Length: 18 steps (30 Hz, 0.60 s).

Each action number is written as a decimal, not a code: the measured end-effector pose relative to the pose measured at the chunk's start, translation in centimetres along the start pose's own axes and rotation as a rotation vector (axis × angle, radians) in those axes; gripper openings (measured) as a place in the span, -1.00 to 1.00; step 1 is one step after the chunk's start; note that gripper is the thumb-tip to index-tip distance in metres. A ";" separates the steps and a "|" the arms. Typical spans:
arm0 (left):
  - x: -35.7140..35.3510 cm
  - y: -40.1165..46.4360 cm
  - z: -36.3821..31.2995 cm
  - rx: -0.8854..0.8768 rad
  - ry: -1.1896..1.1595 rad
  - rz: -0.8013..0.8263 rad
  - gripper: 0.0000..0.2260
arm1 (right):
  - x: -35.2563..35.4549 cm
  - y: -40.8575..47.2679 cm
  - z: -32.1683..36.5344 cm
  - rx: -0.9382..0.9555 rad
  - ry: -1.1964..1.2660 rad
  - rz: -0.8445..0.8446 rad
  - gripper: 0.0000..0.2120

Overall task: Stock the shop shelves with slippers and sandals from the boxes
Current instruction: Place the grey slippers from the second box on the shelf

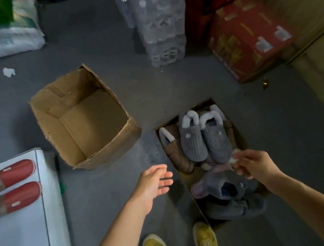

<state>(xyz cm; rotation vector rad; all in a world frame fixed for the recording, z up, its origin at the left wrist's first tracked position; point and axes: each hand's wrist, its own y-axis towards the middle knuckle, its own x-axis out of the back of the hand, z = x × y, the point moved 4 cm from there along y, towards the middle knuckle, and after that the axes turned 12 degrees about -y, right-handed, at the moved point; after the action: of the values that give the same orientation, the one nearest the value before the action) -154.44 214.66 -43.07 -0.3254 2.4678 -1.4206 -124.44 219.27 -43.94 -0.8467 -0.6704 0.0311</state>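
Observation:
A low cardboard box (pixel 240 133) on the grey floor holds several fuzzy slippers. A grey pair with white lining (pixel 203 137) lies on top, a brown slipper (pixel 176 153) sits at its left, and darker grey ones (pixel 233 205) fill the near end. My right hand (pixel 253 166) hovers over the box with its fingertips at the toe of the grey pair; what they hold is blurred. My left hand (pixel 154 184) hangs open just left of the box, palm up. A red pair of slippers (pixel 15 182) lies on a white shelf surface (pixel 25 233) at the left.
An empty open cardboard box (pixel 49 121) stands tilted left of centre. Packs of clear bottles (pixel 160 25) and a red carton (pixel 248 40) stand at the back. White sacks (pixel 3 38) lie far left. My yellow shoes (pixel 179 243) are at the bottom.

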 end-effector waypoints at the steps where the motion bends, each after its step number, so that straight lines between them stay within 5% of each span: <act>1: -1.0 1.5 0.7 0.013 0.000 0.006 -0.86 | -0.3 1.3 -1.2 -0.027 0.017 0.000 -0.84; 10: -8.1 15.8 10.5 0.168 -0.122 0.033 -0.85 | -4.5 12.9 -11.4 -0.261 0.212 0.004 -0.82; 18: -11.5 26.6 17.0 0.188 -0.275 -0.047 -0.47 | -8.9 20.3 -16.4 -0.448 0.433 -0.003 -0.64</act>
<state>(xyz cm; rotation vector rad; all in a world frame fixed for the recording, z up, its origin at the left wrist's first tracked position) -139.33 217.81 -72.87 -0.5041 2.1043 -1.5018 -117.63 219.28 -70.70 -1.2366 -0.2680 -0.3081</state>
